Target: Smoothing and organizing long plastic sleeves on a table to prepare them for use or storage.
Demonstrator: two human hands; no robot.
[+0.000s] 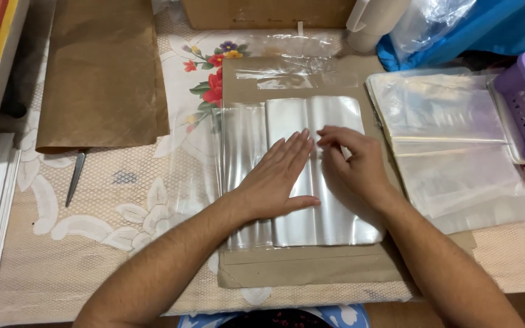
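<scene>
Head view: left hand (279, 179) pressed flat, fingers spread, pinning a clear plastic sleeve (320, 176) to brown kraft paper (305, 270) at bench centre, while right hand (353, 164), fingers narrowed, pinches its upper film; scissors (75, 177) lie far left.

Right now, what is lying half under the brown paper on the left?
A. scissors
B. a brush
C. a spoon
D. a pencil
A: grey scissors stick out from under the lower edge of the brown paper, far from both hands.
</scene>
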